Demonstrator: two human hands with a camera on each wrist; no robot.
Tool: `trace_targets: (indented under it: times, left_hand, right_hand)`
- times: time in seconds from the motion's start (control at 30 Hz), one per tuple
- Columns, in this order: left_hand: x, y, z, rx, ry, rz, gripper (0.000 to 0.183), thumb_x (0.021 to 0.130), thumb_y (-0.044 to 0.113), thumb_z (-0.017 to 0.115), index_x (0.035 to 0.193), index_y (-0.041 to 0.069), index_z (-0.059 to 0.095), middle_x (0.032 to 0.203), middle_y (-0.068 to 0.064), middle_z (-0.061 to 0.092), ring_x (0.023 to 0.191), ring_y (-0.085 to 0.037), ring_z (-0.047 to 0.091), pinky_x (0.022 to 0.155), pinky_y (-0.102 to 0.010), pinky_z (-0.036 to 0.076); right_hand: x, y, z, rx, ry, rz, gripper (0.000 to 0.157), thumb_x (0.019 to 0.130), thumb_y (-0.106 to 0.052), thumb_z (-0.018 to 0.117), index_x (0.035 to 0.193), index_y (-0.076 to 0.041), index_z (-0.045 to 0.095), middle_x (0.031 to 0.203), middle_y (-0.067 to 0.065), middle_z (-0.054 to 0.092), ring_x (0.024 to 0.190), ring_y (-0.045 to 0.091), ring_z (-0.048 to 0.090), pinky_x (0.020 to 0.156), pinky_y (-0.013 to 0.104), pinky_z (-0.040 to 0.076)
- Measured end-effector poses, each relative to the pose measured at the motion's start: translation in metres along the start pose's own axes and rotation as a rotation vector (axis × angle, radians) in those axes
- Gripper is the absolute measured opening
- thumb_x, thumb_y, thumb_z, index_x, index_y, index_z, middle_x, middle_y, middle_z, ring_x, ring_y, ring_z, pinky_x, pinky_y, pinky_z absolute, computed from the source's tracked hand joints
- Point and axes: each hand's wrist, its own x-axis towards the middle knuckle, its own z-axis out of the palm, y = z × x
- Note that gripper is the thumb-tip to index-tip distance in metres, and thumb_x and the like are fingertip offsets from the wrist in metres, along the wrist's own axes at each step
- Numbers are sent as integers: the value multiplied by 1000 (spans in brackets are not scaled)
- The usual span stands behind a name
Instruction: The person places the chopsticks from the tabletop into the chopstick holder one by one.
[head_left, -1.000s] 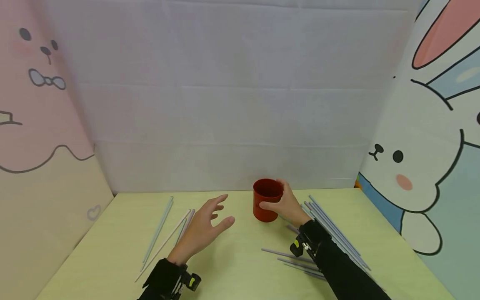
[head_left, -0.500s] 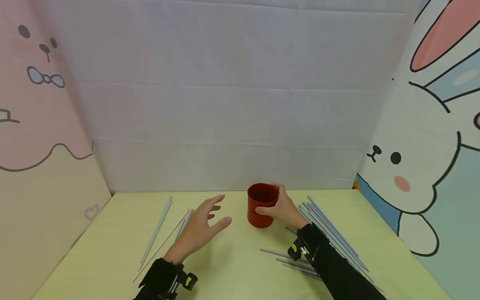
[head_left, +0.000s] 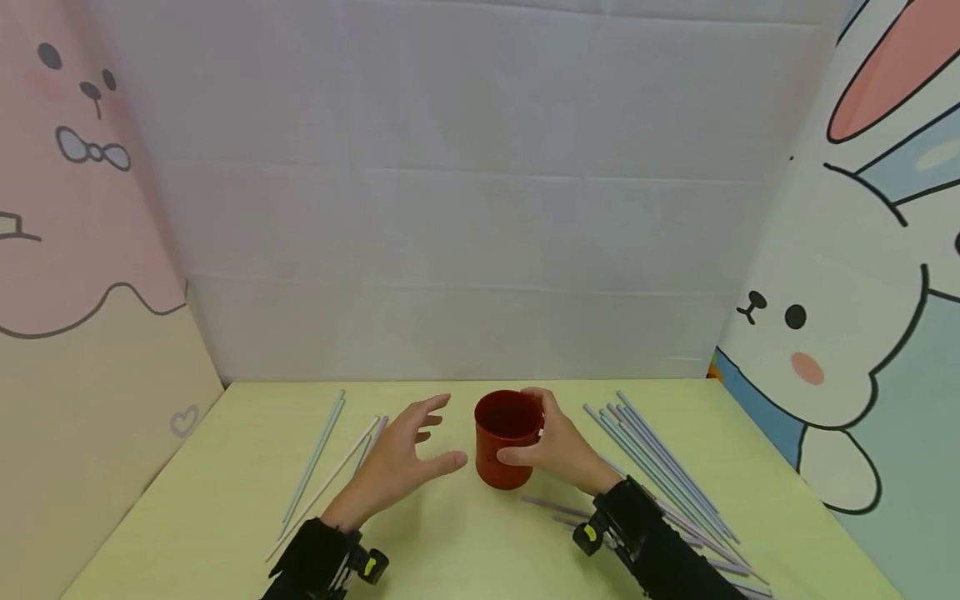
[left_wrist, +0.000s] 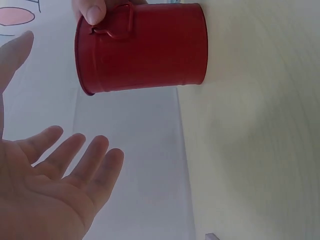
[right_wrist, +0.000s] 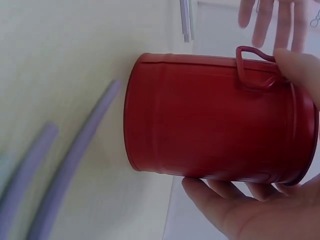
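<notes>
A red metal cup [head_left: 489, 446] with a small wire handle on its side is held upright by my right hand [head_left: 558, 448], near the middle of the table. In the right wrist view, the thumb lies by the handle near the rim and the fingers [right_wrist: 210, 200] press the opposite wall. Whether the cup's base touches the table I cannot tell. My left hand [head_left: 401, 457] is left of the cup, fingers spread and thumb towards it. It holds nothing; in the left wrist view a gap separates its fingers [left_wrist: 97, 175] from the cup.
Several thin sticks, pale blue, white and purple, lie on the left of the table [head_left: 187, 517]. A bundle of blue and purple sticks [head_left: 667, 467] lies at right, with loose purple sticks [head_left: 553, 505] under the right forearm. A white cloth wall [head_left: 465, 250] stands behind.
My right hand has brought the red cup nearer and to the left, towards my left hand. The left hand has stayed almost still, its fingers spread.
</notes>
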Motion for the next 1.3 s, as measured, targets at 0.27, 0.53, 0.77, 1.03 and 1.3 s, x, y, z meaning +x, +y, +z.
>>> trace_targets:
  times: [0.27, 0.53, 0.77, 1.03, 1.3]
  left_hand:
    - [-10, -9, 3, -38, -116, -71, 86, 72, 52, 78, 143, 38, 31, 142, 13, 37, 126, -21, 41, 100, -49, 39]
    - [-16, -12, 3, -70, -146, -59, 87, 72, 50, 79, 143, 34, 33, 143, 8, 37, 125, -20, 43, 100, -48, 39]
    - [-17, -9, 8, -152, -166, 8, 81, 79, 37, 78, 144, 21, 34, 138, 8, 43, 123, -16, 43, 100, -48, 39]
    - [-15, -7, 17, -236, -137, 8, 75, 80, 31, 79, 141, 20, 37, 133, 4, 49, 121, -17, 45, 98, -47, 42]
    - [-17, -10, 23, -228, -117, -40, 77, 76, 38, 80, 138, 21, 38, 130, 5, 51, 117, -14, 49, 92, -40, 47]
  right_hand:
    - [-7, 12, 17, -54, -44, -39, 89, 73, -27, 84, 140, -15, 26, 130, 1, 48, 112, 22, 50, 83, 37, 51]
    - [-16, 1, 30, -52, -94, -46, 90, 73, -30, 84, 141, -14, 26, 131, 1, 48, 113, 21, 50, 84, 34, 51]
    - [-19, -1, 39, -39, -75, -65, 90, 73, -29, 84, 141, -14, 26, 132, 2, 47, 115, 22, 50, 87, 37, 50]
    - [-19, -4, 46, -41, -78, -105, 90, 73, -33, 83, 141, -14, 27, 132, 4, 48, 116, 23, 49, 88, 40, 50]
    - [-20, -8, 44, -70, -109, -119, 93, 73, -34, 84, 143, -15, 26, 135, 3, 45, 118, 22, 47, 92, 46, 47]
